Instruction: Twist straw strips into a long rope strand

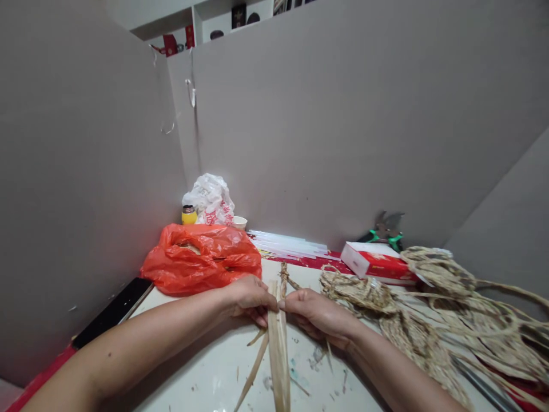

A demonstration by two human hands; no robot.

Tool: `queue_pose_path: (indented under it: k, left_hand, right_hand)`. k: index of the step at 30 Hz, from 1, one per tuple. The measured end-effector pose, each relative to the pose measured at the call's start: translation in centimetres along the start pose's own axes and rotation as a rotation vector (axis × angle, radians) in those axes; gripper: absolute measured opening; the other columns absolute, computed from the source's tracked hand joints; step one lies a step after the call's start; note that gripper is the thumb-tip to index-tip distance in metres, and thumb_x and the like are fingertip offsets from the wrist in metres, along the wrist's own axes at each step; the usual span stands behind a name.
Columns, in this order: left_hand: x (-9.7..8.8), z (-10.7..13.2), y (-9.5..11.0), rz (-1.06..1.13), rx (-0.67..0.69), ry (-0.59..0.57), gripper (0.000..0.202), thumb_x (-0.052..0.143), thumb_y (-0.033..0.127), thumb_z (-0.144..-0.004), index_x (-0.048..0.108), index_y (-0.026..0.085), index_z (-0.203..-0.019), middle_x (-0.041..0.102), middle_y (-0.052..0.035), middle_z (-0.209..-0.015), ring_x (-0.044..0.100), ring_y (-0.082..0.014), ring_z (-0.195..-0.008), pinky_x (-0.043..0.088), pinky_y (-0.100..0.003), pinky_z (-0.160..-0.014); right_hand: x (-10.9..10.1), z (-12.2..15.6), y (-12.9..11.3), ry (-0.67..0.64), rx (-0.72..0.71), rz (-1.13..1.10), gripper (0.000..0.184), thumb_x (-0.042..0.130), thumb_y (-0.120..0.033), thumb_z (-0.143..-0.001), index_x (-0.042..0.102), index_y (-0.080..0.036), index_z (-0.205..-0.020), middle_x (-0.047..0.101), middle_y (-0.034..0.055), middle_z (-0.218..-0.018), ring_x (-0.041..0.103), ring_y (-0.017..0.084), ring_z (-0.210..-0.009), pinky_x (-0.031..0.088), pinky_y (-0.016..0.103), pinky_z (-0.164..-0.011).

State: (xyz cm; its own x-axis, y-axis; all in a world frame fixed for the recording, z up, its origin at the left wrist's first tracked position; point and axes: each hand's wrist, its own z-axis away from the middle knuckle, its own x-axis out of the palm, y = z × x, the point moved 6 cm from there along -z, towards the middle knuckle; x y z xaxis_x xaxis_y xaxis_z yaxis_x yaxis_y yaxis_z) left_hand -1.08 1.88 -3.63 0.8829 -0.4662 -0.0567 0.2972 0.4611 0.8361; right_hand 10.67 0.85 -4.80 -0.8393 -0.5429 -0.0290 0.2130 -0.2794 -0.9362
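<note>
Both my hands meet over a white, paint-flecked table top (206, 366). My left hand (249, 298) and my right hand (316, 313) each pinch a bundle of flat dried straw strips (278, 349) that runs from the table's near edge up between them. Above my fingers the strips turn into a short twisted braid (283, 273). Both hands are closed on the strips, thumbs and fingers pressed together.
An orange plastic bag (201, 257) lies behind my left hand, a white bag (210, 200) and yellow jar (189, 215) beyond it. Clear sticks (291, 245), a red-white box (375, 262), green-handled shears (386, 229) and woven straw pieces (429, 320) fill the right. A dark phone (112, 312) lies left. Grey panels enclose everything.
</note>
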Motion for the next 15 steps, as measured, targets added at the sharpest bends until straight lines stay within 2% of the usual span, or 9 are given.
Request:
queue_pose_path:
  k: [7, 15]
  left_hand:
    - [0.0, -0.3, -0.3, -0.026, 0.057, 0.077, 0.015, 0.066, 0.010, -0.058, 0.052, 0.014, -0.053, 0.054, 0.0018, -0.043, 0.049, -0.0103, -0.035, 0.044, -0.021, -0.038]
    - [-0.1, 1.0, 0.5, -0.135, 0.259, 0.125, 0.006, 0.057, 0.012, -0.055, 0.052, 0.015, -0.055, 0.049, 0.0048, -0.044, 0.046, -0.0090, -0.040, 0.040, -0.022, -0.043]
  right_hand:
    - [0.0, 0.1, -0.4, 0.071, -0.024, 0.021, 0.037, 0.062, -0.037, -0.069, 0.037, -0.019, -0.048, 0.027, -0.0115, -0.034, 0.015, 0.002, -0.030, 0.007, 0.021, -0.032]
    - [0.3, 0.0, -0.7, 0.105, -0.042, 0.047, 0.032, 0.059, -0.033, -0.069, 0.038, -0.019, -0.048, 0.028, -0.0111, -0.035, 0.017, 0.003, -0.030, 0.009, 0.021, -0.033]
